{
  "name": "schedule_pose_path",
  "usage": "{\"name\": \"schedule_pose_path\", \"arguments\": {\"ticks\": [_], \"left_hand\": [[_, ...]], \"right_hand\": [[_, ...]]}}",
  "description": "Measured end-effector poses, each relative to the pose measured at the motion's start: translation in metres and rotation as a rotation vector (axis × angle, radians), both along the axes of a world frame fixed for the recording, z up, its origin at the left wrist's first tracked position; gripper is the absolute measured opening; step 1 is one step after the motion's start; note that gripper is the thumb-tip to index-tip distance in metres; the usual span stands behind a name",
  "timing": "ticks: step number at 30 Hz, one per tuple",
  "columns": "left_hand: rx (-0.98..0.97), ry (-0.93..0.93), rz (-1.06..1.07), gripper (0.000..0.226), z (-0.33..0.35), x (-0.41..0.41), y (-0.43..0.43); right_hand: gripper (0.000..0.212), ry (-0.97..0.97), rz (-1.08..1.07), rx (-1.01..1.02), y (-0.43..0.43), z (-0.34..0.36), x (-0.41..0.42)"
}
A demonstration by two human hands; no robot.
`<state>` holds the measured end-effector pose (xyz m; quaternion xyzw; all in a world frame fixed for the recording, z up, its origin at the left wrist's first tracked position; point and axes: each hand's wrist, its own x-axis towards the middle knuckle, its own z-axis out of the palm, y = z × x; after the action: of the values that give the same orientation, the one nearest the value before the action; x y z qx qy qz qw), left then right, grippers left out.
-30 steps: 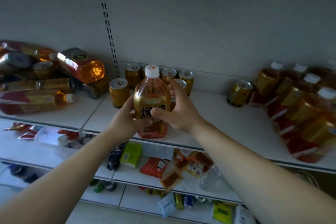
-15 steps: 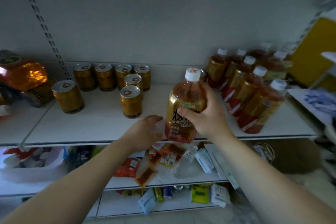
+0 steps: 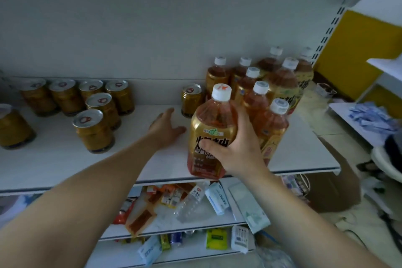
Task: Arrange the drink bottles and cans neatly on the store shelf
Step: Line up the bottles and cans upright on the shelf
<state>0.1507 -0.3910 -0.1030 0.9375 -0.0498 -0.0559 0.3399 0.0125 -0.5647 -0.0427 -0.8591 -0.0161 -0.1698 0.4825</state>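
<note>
Our right hand [image 3: 237, 154] has its grip closed around an amber plastic tea bottle with a white screw cap [image 3: 212, 124], thumb across the gold-and-black label and fingers wrapped round the far side. The bottle is upright at the front edge of the white store shelf [image 3: 65, 159], and we cannot tell whether its base rests on the board or hangs just above it. Just behind and to the right stands a cluster of matching white-capped amber bottles [image 3: 269, 85], upright in rough rows reaching back toward the grey rear panel; the nearest is just beside our knuckles. A lone gold ribbed can with a silver pull-tab lid [image 3: 191, 100] stands upright just left of that cluster. Our left hand [image 3: 167, 126] holds nothing: its grip is wide, fingers straight and spread, palm down low over the bare board left of the held bottle and in front of the lone can; whether it touches the board we cannot tell. Farther left, well apart from the bottles, a loose group of gold cans [image 3: 93, 130] stands upright. Below, a lower shelf [image 3: 202, 224] carries a jumble of small packets and a clear plastic bottle lying on its side [image 3: 188, 202].
</note>
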Motion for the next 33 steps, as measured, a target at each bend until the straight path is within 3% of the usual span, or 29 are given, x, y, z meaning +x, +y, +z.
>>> {"name": "schedule_pose_path", "arguments": {"ticks": [5,9,15,22,29,33], "left_hand": [[-0.335,0.116,0.007,0.105,0.007,0.046,-0.026],[-0.549,0.112,0.002,0.096,0.007,0.07,-0.045],[-0.506,0.004,0.016,0.068,0.012,0.053,-0.031],[-0.612,0.086,-0.024,0.079,0.0,-0.025,0.026],[-0.518,0.036,-0.078,0.068,0.004,-0.064,0.028],[-0.517,0.056,-0.122,0.072,0.007,-0.074,0.012]], "right_hand": [[0.104,0.016,-0.008,0.046,-0.002,-0.006,0.007],[0.102,0.034,-0.014,0.074,-0.003,-0.009,0.013],[0.103,0.05,-0.037,0.068,-0.003,-0.008,0.01],[0.105,0.018,-0.067,0.011,0.007,-0.001,-0.002],[0.09,-0.022,-0.151,0.064,0.017,0.007,-0.041],[0.084,0.012,-0.241,0.106,-0.003,0.01,-0.082]]}}
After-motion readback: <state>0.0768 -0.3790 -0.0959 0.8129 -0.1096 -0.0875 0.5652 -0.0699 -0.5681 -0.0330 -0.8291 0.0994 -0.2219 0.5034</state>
